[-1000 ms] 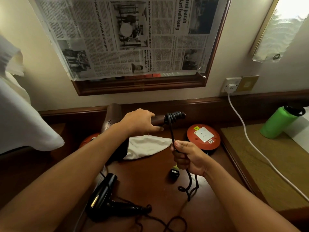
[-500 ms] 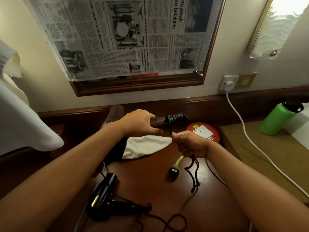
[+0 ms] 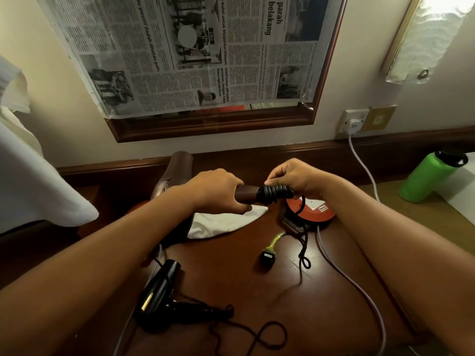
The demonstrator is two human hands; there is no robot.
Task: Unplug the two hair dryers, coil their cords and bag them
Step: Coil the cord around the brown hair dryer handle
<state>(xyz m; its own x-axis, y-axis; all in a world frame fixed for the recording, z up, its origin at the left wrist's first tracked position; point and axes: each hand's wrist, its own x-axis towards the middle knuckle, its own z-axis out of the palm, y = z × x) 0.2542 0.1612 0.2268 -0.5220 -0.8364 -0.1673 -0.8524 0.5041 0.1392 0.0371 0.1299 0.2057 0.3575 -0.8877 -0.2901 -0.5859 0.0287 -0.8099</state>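
My left hand [image 3: 218, 188] grips the handle of a brown hair dryer [image 3: 177, 173], held above the desk with its barrel pointing away. Black cord [image 3: 273, 194] is wound in several turns round the handle's end. My right hand [image 3: 295, 179] pinches that cord at the coil; the loose part hangs down to a black plug [image 3: 267, 256] with a yellow-green tag lying on the desk. A second, black hair dryer [image 3: 159, 296] lies at the front left, its cord looped loosely over the wood. A white cloth bag [image 3: 223, 222] lies under my left hand.
A red round extension reel [image 3: 312, 214] sits behind the plug, its white cable [image 3: 359, 160] running to a wall socket [image 3: 353, 122]. A green bottle [image 3: 429, 179] stands at the right. White fabric hangs at the left. A newspaper-covered mirror is on the wall above the wooden desk [image 3: 231, 291].
My right hand rose from low over the desk up to the handle's end, carrying the cord with it; the hanging length is shorter. The left hand kept its grip.
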